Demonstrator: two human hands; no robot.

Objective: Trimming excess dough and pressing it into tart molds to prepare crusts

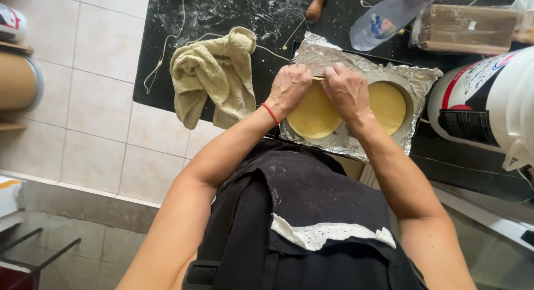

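Note:
A tray lined with crinkled foil [412,79] lies on a black floured counter. Two round yellow dough discs rest on it. My left hand [289,88] and my right hand [346,90] press side by side on the far edge of the left disc [312,117], fingers curled down onto the dough. The right disc [389,105] lies untouched beside my right wrist. A red band circles my left wrist.
A crumpled beige towel [214,73] hangs over the counter edge to the left. A plastic bottle [389,17], a wrapped brown block [467,28], a wooden handle [317,3] and a large white bucket [489,101] stand around the tray. Tiled floor lies to the left.

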